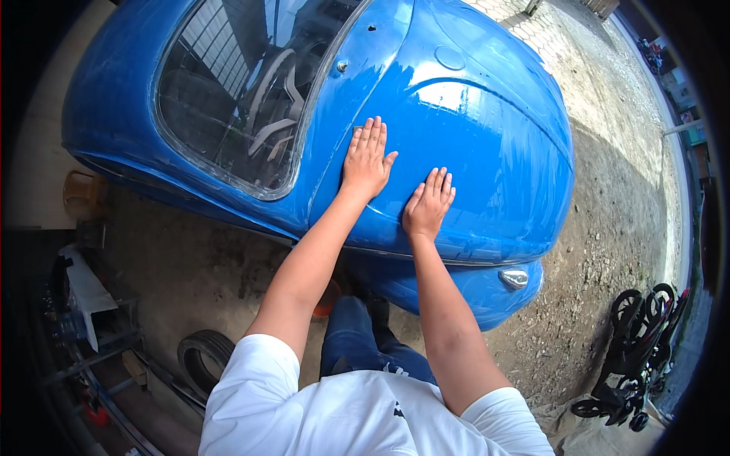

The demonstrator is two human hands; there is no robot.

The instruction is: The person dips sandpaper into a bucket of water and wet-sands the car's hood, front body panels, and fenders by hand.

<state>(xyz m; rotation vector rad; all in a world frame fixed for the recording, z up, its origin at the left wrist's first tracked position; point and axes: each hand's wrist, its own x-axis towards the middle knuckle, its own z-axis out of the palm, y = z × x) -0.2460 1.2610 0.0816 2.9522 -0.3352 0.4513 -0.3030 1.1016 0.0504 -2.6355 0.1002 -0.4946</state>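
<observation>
My left hand (368,162) lies flat, palm down, on the blue front hood (473,148) of a rounded car, near the seam beside the windshield. A small dark flat piece (357,129) shows at its fingertips; how far it reaches under the hand is hidden. Lower and to the right, my right hand (429,205) also rests palm down on the hood, fingers extended, with nothing visible in it. The hood looks glossy in places, with streaks towards its front edge. Behind the windshield (228,108) a steering wheel (274,97) shows.
Below the hood, the blue fender (445,290) carries a chrome lamp (514,279). A tire (205,359) lies at lower left, near a metal frame (108,365) with parts on it. An orange stool (82,194) stands at left. Motorcycles (633,353) are at lower right on gravelly ground.
</observation>
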